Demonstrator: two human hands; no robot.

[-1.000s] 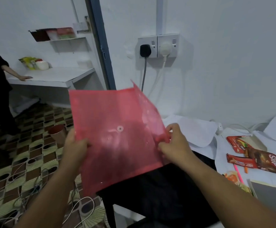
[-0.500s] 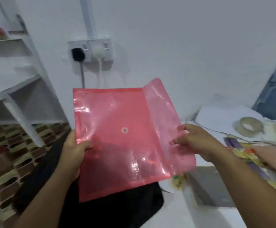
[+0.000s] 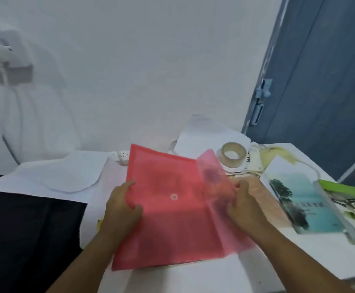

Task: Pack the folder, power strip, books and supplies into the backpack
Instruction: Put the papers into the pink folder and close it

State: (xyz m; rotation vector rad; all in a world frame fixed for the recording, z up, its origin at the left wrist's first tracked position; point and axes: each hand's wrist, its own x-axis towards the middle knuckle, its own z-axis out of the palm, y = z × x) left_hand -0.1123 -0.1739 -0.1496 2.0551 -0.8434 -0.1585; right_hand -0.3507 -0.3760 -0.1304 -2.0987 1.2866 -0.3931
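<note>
A translucent red plastic folder [image 3: 168,225] with a white snap button is held low over the white table [image 3: 193,278]. My left hand [image 3: 120,210] grips its left edge. My right hand [image 3: 244,204] holds the open flap on the right. The black backpack [image 3: 28,235] lies at the left edge of the table. A white power strip [image 3: 121,155] peeks out behind the folder's top left corner. Two books lie at the right: a teal one [image 3: 305,206] and a green-edged one [image 3: 349,199].
A roll of clear tape [image 3: 233,155] stands behind the folder, with white paper sheets [image 3: 66,176] and cords near it. A blue door [image 3: 320,81] is at the right, and a white wall is behind the table.
The view swung right, from the wall sockets to the table. The folder came down from in front of the wall to just over the table, still held by both hands.
</note>
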